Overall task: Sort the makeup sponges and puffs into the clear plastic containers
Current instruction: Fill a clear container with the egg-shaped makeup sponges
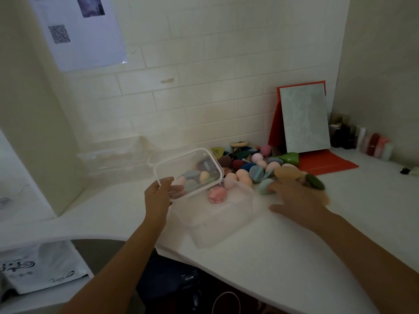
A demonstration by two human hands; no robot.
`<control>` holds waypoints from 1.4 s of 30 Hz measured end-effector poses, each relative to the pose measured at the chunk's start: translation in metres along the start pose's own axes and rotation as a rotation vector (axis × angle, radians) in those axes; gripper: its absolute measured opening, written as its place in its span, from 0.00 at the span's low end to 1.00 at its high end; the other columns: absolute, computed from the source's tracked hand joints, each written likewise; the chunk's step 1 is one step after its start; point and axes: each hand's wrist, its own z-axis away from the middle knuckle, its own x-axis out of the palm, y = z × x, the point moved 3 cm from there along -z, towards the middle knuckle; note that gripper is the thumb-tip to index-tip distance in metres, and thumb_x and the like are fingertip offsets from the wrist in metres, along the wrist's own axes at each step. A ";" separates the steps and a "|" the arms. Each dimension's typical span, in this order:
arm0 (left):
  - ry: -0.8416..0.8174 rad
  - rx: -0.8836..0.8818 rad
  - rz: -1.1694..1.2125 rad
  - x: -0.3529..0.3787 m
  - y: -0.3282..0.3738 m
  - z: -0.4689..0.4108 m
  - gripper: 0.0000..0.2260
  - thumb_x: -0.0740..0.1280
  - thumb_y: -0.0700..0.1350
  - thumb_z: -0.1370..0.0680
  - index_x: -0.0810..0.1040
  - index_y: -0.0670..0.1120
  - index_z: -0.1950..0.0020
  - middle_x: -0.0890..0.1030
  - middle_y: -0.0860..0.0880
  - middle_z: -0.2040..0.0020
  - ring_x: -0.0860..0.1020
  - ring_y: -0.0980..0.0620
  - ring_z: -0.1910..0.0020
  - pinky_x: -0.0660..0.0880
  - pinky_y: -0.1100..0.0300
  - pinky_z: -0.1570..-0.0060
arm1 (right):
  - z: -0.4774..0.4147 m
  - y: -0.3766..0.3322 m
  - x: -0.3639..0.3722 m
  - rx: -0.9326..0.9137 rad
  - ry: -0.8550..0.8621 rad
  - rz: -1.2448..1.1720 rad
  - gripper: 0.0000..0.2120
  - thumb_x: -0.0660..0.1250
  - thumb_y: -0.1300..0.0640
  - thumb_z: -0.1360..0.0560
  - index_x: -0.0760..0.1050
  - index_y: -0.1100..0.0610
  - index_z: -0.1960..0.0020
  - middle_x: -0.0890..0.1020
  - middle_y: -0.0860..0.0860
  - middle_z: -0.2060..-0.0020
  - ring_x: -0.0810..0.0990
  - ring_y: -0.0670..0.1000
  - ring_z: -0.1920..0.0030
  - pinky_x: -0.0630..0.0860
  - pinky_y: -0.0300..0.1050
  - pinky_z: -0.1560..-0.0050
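White counter (283, 245) carries a clear plastic container (226, 225), open, between the two hands. Its clear lid (188, 168) is tilted up over the far left corner, and the left hand (158, 196) grips the lid's near edge. The pile of sponges and puffs (249, 162) lies just behind. The right hand (297, 198) spreads straight, blurred fingers at the pile's near edge, beside a teal puff (264, 185). One pink puff (217, 194) sits inside the container.

Lid (188, 171): clear, white rim.
Container (222, 227): clear, slightly frosted.
Puff (217, 194) inside it: pink.
Sponge heap (257, 157): pink, peach, slate blue, teal, maroon, yellow.
Edge puff (315, 181): dark green.
Folder (326, 163): red-orange.
Panel (305, 118): pale green, mottled, possibly marbled (dim light).
Wall tiles (204, 98): cream.
Counter (294, 245): white.
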 end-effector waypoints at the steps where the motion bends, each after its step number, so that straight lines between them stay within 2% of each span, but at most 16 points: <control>1: -0.007 -0.002 0.020 0.002 0.001 0.002 0.07 0.63 0.42 0.22 0.78 0.43 0.48 0.83 0.42 0.60 0.83 0.50 0.67 0.78 0.55 0.60 | 0.000 0.006 0.000 0.036 -0.014 0.024 0.24 0.65 0.52 0.24 0.65 0.48 0.30 0.66 0.48 0.31 0.67 0.48 0.33 0.66 0.41 0.36; 3: -0.018 -0.012 0.056 0.005 0.003 0.005 0.06 0.63 0.42 0.22 0.77 0.43 0.49 0.83 0.41 0.59 0.83 0.50 0.68 0.79 0.56 0.62 | -0.001 0.014 -0.002 0.073 0.012 0.029 0.22 0.62 0.59 0.23 0.66 0.51 0.30 0.65 0.51 0.30 0.65 0.51 0.32 0.63 0.44 0.34; 6: -0.031 -0.026 0.104 0.009 0.004 0.007 0.06 0.63 0.42 0.23 0.78 0.43 0.50 0.83 0.40 0.58 0.83 0.50 0.68 0.78 0.54 0.59 | -0.004 0.020 -0.008 0.072 0.120 -0.039 0.19 0.59 0.67 0.23 0.72 0.57 0.34 0.69 0.55 0.34 0.67 0.55 0.34 0.62 0.43 0.38; 11: -0.058 -0.060 0.179 0.011 0.002 0.009 0.05 0.64 0.42 0.23 0.78 0.43 0.50 0.83 0.42 0.56 0.83 0.49 0.65 0.80 0.58 0.63 | -0.013 0.016 -0.021 0.166 0.208 -0.255 0.11 0.61 0.60 0.22 0.77 0.58 0.43 0.79 0.56 0.46 0.77 0.54 0.48 0.74 0.50 0.44; 13: -0.065 -0.079 0.223 0.010 -0.001 0.011 0.05 0.63 0.41 0.23 0.78 0.42 0.50 0.83 0.42 0.56 0.83 0.49 0.63 0.80 0.58 0.61 | -0.012 0.003 -0.033 0.157 0.262 -0.510 0.12 0.64 0.60 0.23 0.76 0.56 0.40 0.79 0.54 0.48 0.76 0.48 0.54 0.74 0.41 0.49; 15: -0.082 -0.095 0.261 0.009 -0.002 0.014 0.06 0.63 0.40 0.23 0.78 0.41 0.48 0.84 0.43 0.57 0.83 0.48 0.60 0.80 0.55 0.57 | -0.009 -0.016 -0.046 0.018 0.303 -0.717 0.13 0.70 0.59 0.26 0.77 0.49 0.43 0.79 0.47 0.52 0.76 0.41 0.58 0.71 0.31 0.59; 17: -0.096 -0.104 0.282 0.008 -0.004 0.016 0.07 0.63 0.40 0.23 0.78 0.41 0.47 0.84 0.44 0.57 0.83 0.46 0.57 0.78 0.52 0.52 | -0.006 -0.044 -0.051 -0.110 0.141 -0.782 0.12 0.72 0.56 0.28 0.78 0.44 0.48 0.79 0.40 0.58 0.77 0.39 0.58 0.73 0.29 0.62; 21: -0.116 -0.130 0.304 0.005 -0.007 0.020 0.10 0.66 0.41 0.24 0.78 0.41 0.44 0.84 0.43 0.53 0.83 0.45 0.53 0.77 0.49 0.47 | -0.018 -0.098 -0.043 -0.306 -0.053 -0.627 0.11 0.73 0.55 0.29 0.79 0.46 0.48 0.80 0.42 0.54 0.79 0.41 0.55 0.79 0.41 0.50; 25: -0.147 -0.119 0.287 0.001 -0.008 0.023 0.09 0.65 0.40 0.24 0.78 0.43 0.45 0.85 0.44 0.54 0.83 0.47 0.52 0.77 0.51 0.47 | -0.031 -0.131 -0.026 -0.330 -0.159 -0.404 0.14 0.70 0.54 0.27 0.76 0.50 0.42 0.76 0.44 0.55 0.75 0.44 0.55 0.71 0.35 0.57; 27: -0.198 -0.102 0.242 0.000 -0.011 0.025 0.10 0.64 0.40 0.23 0.78 0.44 0.43 0.85 0.46 0.54 0.83 0.49 0.53 0.77 0.55 0.50 | -0.032 -0.138 -0.022 -0.323 -0.144 -0.284 0.11 0.65 0.50 0.26 0.72 0.45 0.44 0.75 0.43 0.55 0.73 0.45 0.56 0.66 0.34 0.53; 28: -0.226 -0.096 0.211 0.000 -0.013 0.027 0.10 0.64 0.40 0.23 0.78 0.44 0.42 0.85 0.47 0.55 0.83 0.50 0.53 0.77 0.56 0.50 | -0.030 -0.140 -0.022 -0.330 -0.133 -0.231 0.09 0.63 0.49 0.26 0.71 0.44 0.45 0.75 0.43 0.55 0.72 0.43 0.59 0.61 0.29 0.51; 30: -0.270 -0.094 0.158 0.001 -0.019 0.028 0.12 0.63 0.39 0.23 0.78 0.45 0.41 0.85 0.48 0.56 0.83 0.51 0.54 0.77 0.55 0.49 | -0.028 -0.145 -0.020 -0.364 -0.201 -0.257 0.09 0.62 0.53 0.24 0.69 0.49 0.45 0.73 0.44 0.59 0.69 0.40 0.64 0.59 0.19 0.59; 33: -0.316 -0.067 0.119 0.001 -0.023 0.027 0.16 0.66 0.39 0.27 0.76 0.45 0.40 0.85 0.48 0.57 0.83 0.52 0.56 0.78 0.54 0.52 | -0.033 -0.152 -0.012 -0.375 -0.237 -0.390 0.08 0.69 0.54 0.27 0.70 0.51 0.51 0.77 0.45 0.57 0.77 0.46 0.57 0.66 0.31 0.62; 36: -0.370 -0.047 0.124 -0.001 -0.026 0.024 0.21 0.64 0.41 0.34 0.75 0.46 0.41 0.85 0.47 0.54 0.83 0.51 0.54 0.79 0.57 0.58 | -0.042 -0.152 0.001 -0.337 -0.181 -0.497 0.08 0.73 0.56 0.30 0.73 0.50 0.57 0.80 0.46 0.57 0.78 0.45 0.57 0.72 0.33 0.60; 39: -0.434 -0.015 0.112 -0.001 -0.030 0.024 0.26 0.65 0.41 0.34 0.72 0.43 0.36 0.82 0.43 0.45 0.80 0.46 0.45 0.77 0.58 0.54 | -0.042 -0.153 0.008 -0.350 -0.158 -0.552 0.08 0.74 0.58 0.32 0.74 0.52 0.60 0.82 0.49 0.58 0.80 0.46 0.59 0.75 0.37 0.59; 42: -0.430 -0.007 0.143 -0.002 -0.031 0.024 0.32 0.67 0.43 0.40 0.71 0.41 0.35 0.81 0.40 0.45 0.80 0.45 0.46 0.77 0.58 0.56 | -0.040 -0.156 0.012 -0.346 -0.208 -0.609 0.09 0.75 0.59 0.33 0.75 0.53 0.60 0.82 0.50 0.59 0.81 0.49 0.58 0.78 0.44 0.55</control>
